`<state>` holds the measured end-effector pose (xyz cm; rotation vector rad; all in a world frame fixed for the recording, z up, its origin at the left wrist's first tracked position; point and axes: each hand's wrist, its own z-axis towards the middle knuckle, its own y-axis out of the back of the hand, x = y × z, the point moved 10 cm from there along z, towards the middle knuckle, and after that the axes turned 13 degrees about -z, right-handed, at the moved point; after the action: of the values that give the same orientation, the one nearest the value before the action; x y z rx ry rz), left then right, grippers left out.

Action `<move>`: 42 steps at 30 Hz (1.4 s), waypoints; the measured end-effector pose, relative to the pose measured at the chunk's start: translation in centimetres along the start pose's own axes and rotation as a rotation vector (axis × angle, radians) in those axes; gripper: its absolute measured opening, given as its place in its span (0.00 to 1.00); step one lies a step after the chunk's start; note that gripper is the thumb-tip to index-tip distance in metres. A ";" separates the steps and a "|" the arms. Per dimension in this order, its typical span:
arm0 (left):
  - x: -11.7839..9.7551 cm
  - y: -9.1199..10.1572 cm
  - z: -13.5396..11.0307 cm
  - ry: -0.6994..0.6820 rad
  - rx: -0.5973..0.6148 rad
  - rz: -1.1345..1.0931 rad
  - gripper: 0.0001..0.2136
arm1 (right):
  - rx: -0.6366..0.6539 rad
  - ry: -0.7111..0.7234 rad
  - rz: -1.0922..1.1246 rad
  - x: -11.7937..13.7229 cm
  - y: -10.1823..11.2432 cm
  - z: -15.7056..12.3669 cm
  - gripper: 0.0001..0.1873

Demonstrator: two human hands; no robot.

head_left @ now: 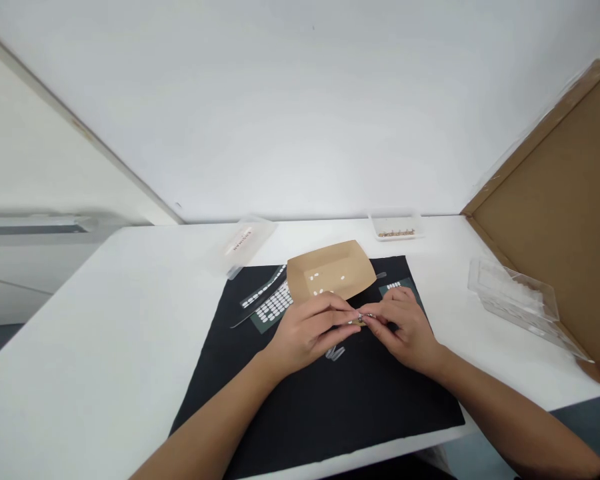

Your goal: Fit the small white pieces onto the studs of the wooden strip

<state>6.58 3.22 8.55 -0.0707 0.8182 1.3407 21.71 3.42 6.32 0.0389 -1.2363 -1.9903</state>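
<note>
White wall behind, white tabletop, black mat under both hands. Left hand: fingertips and thumb pinching one end of a small metallic piece. Right hand: thumb and index pressed onto the other end, remaining fingers curled. So the piece sits between the two hands' fingertips, held over the mat.

Looks: tiny, shiny, with bright silvery and dark spots along the top and a yellowish-gold strip showing under the left fingertips. Mostly covered by fingers, so full outline and exact type can't be read.

Just beyond the left hand's fingers: tan paper tray, white oval bits scattered inside. Left of the left hand: dark green sheet with rows of white ovals, a thin dark tool beside it. Farther out past those: translucent pouch, red lettering on it. Near side of the left fingertips: a few clear strips on the mat. Right behind the right hand: another green sheet, partly covered. Well beyond the right hand: clear box with gold-coloured pieces. Far right of it: clear case next to cardboard.
</note>
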 end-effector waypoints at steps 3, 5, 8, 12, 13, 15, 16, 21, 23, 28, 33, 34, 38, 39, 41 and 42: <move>0.0 0.2 0.1 -0.004 -0.027 0.010 0.10 | 0.011 -0.014 0.036 -0.2 -0.4 -0.1 0.08; 0.0 0.2 0.1 -0.005 -0.035 0.014 0.09 | 0.013 -0.018 0.055 -0.3 -0.5 -0.2 0.08; 0.0 0.2 0.0 -0.010 -0.046 0.010 0.09 | 0.024 -0.010 0.059 -0.2 -0.6 -0.2 0.08; 0.4 0.1 -0.3 0.035 -0.050 0.002 0.08 | 0.037 0.005 0.027 0.1 -0.6 -0.1 0.08; 0.6 0.0 -0.3 0.060 -0.046 -0.004 0.08 | 0.041 0.008 0.020 0.1 -0.6 0.0 0.09; 1.0 -0.1 -0.3 0.108 -0.032 -0.032 0.07 | 0.053 0.014 0.018 0.1 -0.7 0.0 0.09; 1.1 -0.2 -0.3 0.128 -0.021 -0.055 0.08 | 0.060 0.021 0.023 0.1 -0.7 0.0 0.10; 1.4 -0.6 -0.2 0.157 0.047 -0.141 0.10 | 0.078 0.081 0.042 0.3 -0.8 0.0 0.08; 1.4 -0.7 -0.1 0.155 0.066 -0.150 0.09 | 0.089 0.097 0.041 0.5 -0.9 0.0 0.07; 1.6 -0.8 -0.4 0.172 0.131 -0.157 0.05 | 0.137 0.122 -0.029 0.8 -1.5 -0.1 0.08; 1.5 -0.8 -0.5 0.174 0.225 0.002 0.04 | 0.179 0.135 -0.102 0.6 -1.8 -0.2 0.15; 1.5 -0.9 -0.5 0.163 0.252 0.047 0.04 | 0.184 0.136 -0.112 0.5 -1.8 -0.2 0.15; 1.6 -1.2 -0.9 0.128 0.319 0.171 0.04 | 0.197 0.126 -0.148 0.4 -1.7 -0.2 0.14; 1.7 -1.3 -1.0 0.124 0.330 0.199 0.05 | 0.204 0.124 -0.159 0.4 -1.8 -0.2 0.13; 1.9 -1.5 -1.3 0.105 0.357 0.265 0.06 | 0.223 0.117 -0.180 0.4 -2.0 -0.2 0.12; 1.9 -1.7 -1.4 0.090 0.373 0.305 0.06 | 0.230 0.114 -0.188 0.4 -2.1 -0.2 0.11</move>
<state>7.39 3.66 5.79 0.2994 1.1779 1.4527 20.29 3.54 4.75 0.3891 -1.4239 -1.9622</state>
